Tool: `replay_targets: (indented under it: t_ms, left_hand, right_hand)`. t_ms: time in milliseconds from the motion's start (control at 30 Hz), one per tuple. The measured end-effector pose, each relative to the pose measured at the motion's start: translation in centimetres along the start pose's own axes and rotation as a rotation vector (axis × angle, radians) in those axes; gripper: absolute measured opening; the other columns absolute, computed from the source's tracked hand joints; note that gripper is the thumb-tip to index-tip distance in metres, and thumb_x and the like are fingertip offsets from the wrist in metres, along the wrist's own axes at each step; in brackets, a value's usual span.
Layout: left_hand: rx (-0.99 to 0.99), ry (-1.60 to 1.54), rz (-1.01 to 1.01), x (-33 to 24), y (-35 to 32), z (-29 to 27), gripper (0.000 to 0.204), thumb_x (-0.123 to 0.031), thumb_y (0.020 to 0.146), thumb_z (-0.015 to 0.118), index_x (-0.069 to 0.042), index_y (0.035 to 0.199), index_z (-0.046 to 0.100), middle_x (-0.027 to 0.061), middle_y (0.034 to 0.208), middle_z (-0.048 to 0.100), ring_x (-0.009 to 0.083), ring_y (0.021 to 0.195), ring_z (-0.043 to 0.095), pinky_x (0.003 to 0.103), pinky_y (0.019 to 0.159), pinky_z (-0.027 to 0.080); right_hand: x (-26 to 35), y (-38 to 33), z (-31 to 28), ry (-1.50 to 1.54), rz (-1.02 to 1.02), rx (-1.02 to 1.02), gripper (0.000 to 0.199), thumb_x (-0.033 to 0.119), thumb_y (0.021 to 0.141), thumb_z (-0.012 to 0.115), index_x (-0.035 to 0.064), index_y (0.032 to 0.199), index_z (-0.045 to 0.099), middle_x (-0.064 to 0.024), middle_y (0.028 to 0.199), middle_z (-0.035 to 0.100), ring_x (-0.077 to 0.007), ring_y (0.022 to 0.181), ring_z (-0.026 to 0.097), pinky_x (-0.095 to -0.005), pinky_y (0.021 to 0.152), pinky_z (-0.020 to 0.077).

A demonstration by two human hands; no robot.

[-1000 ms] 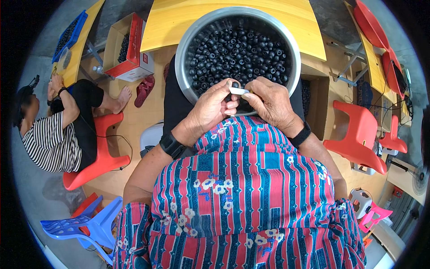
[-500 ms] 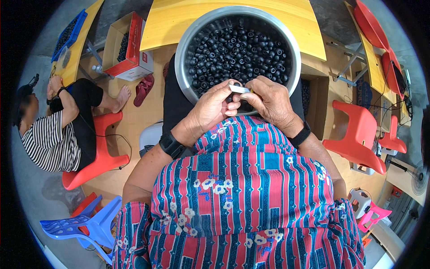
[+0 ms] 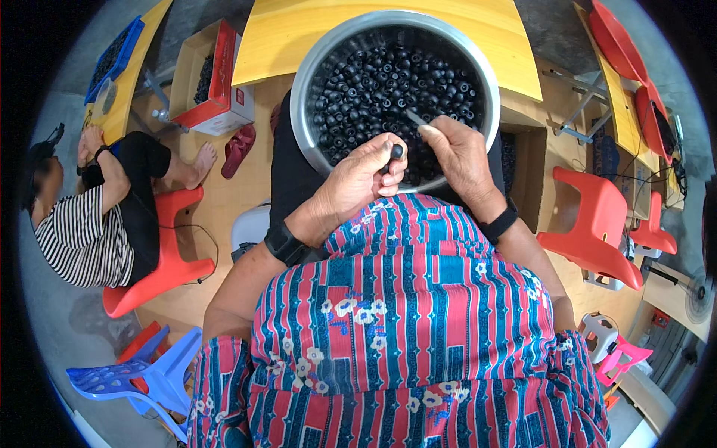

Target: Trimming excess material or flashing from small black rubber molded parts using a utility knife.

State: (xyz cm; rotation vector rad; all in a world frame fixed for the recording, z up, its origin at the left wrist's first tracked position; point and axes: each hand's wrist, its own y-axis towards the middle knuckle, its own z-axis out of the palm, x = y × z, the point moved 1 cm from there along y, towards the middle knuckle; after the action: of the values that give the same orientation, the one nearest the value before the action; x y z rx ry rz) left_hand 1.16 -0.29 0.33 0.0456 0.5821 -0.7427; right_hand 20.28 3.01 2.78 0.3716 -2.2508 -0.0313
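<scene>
A wide metal bowl (image 3: 302, 112) full of small black ring-like parts (image 3: 373, 89) rests at my lap, against the table. Over its near rim, my left hand (image 3: 362, 168) is closed, pinching one small black part (image 3: 396, 151) between thumb and forefinger. My right hand (image 3: 463, 153) grips a small knife (image 3: 415, 117) whose short pale blade points left over the black parts. Most of the knife's handle is hidden in the fingers. Blade and held part are apart.
A yellow table (image 3: 269, 45) stands ahead. At left are an open carton (image 3: 216, 104), a maroon slipper (image 3: 239, 151) and a seated person in a striped top (image 3: 93, 231). Red stools (image 3: 590, 220) and red basins (image 3: 618, 41) are on the right, a blue chair (image 3: 149, 373) at lower left.
My right hand has drawn the knife away from the part in my left hand, and its blade now points up and left. My left hand stays nearly in place, the black part now plainly visible.
</scene>
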Motion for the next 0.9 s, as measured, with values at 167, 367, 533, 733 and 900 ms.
replay_targets:
  t_ms: [167,367,533,733,900]
  left_hand:
    - [-0.062,0.014,0.015,-0.2,0.1,-0.2,0.019,-0.029,0.105,0.043,-0.011,0.105,0.048,-0.0027,0.086,0.044,0.0066,0.071,0.04,0.021,0.062,0.035]
    - [-0.086,-0.004,0.022,0.0,0.0,-0.4,0.018,-0.027,0.105,0.042,-0.011,0.107,0.049,-0.0026,0.087,0.046,0.006,0.071,0.04,0.02,0.062,0.036]
    - [-0.143,-0.059,0.036,0.2,0.1,-0.4,0.021,-0.024,0.106,0.039,-0.009,0.114,0.051,-0.0017,0.087,0.048,0.0049,0.07,0.041,0.019,0.06,0.036]
    - [-0.173,-0.12,0.034,0.5,0.3,-1.1,0.019,-0.019,0.104,0.041,-0.009,0.112,0.055,-0.0009,0.087,0.051,0.0048,0.069,0.044,0.02,0.056,0.038]
    - [-0.204,-0.165,0.042,0.8,0.3,-1.8,0.018,-0.017,0.104,0.042,-0.008,0.11,0.056,-0.0002,0.089,0.053,0.0047,0.07,0.046,0.02,0.058,0.041]
  right_hand:
    - [0.7,-0.7,0.4,0.116,-0.032,-0.007,0.023,0.023,0.091,0.062,0.0008,0.085,0.063,-0.0183,0.078,0.059,-0.0391,0.076,0.059,-0.0419,0.066,0.0463]
    - [0.5,-0.7,1.1,0.445,-0.099,-0.035,0.024,0.009,0.085,0.069,0.0008,0.107,0.068,-0.0131,0.089,0.069,-0.0239,0.084,0.067,-0.0317,0.079,0.0506]
    - [1.9,-0.7,0.5,0.297,-0.162,0.1,0.032,0.01,0.082,0.071,0.0059,0.114,0.068,-0.0136,0.087,0.068,-0.0246,0.079,0.067,-0.0321,0.073,0.0511]
    - [2.3,-1.2,0.2,0.014,-0.252,0.083,0.039,0.019,0.08,0.073,0.0164,0.119,0.068,-0.0099,0.077,0.061,-0.0284,0.071,0.063,-0.0371,0.062,0.0513]
    - [2.7,-1.3,0.1,-0.078,-0.307,0.099,0.042,0.022,0.08,0.073,0.0197,0.121,0.067,-0.0072,0.072,0.057,-0.026,0.066,0.061,-0.0374,0.059,0.0506]
